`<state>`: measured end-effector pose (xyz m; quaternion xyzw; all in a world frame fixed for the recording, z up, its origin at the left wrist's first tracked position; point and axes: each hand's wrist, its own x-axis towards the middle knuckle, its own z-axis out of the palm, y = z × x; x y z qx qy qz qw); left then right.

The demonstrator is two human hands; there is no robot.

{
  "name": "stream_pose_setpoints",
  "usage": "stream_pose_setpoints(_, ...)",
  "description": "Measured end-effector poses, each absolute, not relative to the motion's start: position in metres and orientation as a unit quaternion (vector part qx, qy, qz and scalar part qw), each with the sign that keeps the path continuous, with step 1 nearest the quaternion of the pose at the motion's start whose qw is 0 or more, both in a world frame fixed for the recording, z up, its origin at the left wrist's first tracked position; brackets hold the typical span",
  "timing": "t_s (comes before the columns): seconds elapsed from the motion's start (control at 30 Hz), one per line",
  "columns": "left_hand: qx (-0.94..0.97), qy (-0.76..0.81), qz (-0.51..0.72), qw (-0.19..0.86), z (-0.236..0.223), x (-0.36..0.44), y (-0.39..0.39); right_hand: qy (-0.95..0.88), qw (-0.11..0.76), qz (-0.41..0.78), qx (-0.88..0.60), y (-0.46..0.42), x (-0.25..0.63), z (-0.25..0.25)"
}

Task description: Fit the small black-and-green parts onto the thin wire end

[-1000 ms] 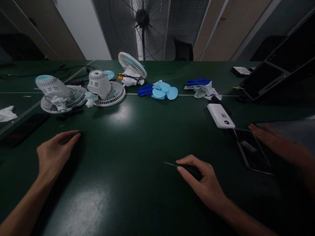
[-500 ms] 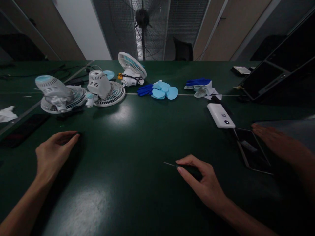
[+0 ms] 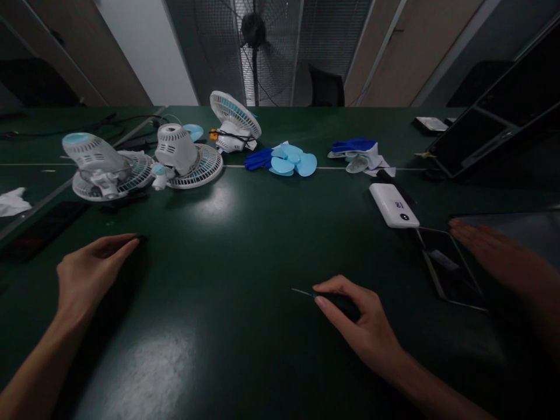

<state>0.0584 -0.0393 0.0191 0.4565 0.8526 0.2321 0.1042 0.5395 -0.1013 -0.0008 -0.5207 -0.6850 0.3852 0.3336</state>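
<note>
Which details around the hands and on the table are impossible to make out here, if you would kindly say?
Head view:
Left hand: anything between its fingertips is too small and dark to identify.
Thin tool: the right hand and shadow hide part of its handle; its tip is too small.
Sticker on the phone: print too small.
Large dark box: cut off by the right edge.

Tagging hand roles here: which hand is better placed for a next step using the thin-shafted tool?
Probably the right hand: it holds the tool, with the shaft exposed. The left hand is well apart from it.
</note>
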Motion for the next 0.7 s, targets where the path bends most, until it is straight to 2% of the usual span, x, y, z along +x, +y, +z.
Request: stream_pose_setpoints(0.7,0.421,0.86,0.242,0.154,0.0176,0.0516,-0.0387,-0.683,0.331,0.389,-0.522,-0.1013,0.5392,-0.002)
